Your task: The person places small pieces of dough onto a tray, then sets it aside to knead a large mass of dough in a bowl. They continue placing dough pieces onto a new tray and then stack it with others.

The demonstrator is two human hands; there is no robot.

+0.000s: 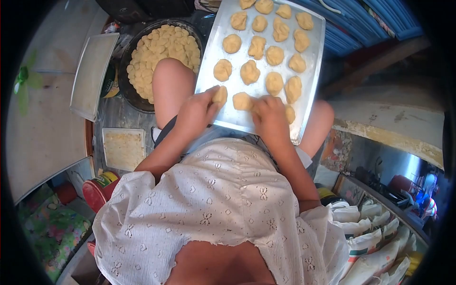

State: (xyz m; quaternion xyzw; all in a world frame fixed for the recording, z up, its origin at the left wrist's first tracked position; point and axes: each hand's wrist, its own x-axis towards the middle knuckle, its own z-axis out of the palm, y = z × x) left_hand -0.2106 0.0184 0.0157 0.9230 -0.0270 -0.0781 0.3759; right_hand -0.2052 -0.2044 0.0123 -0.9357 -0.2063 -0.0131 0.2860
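Note:
A metal baking tray (308, 124) rests across my lap, tilted in view, with rows of pale yellow dough pieces (274, 55) on it. At the tray's near left corner my left hand (197, 110) pinches a dough piece (220, 95) between thumb and fingers. My right hand (271, 118) is over the tray's near edge, its fingers curled on a dough piece that they mostly hide. Just left of those fingers lies another dough piece (242, 101). One more dough piece (289, 114) shows beyond the right hand's outer side.
To the left stands a large dark round pan (124, 90) heaped with small dough pieces (164, 45). A pale panel (94, 76) leans beside it, and a flour-marked board (124, 148) lies on the floor. Several packed bags (368, 251) stand at the lower right. Blue slats (354, 23) border the tray's far right.

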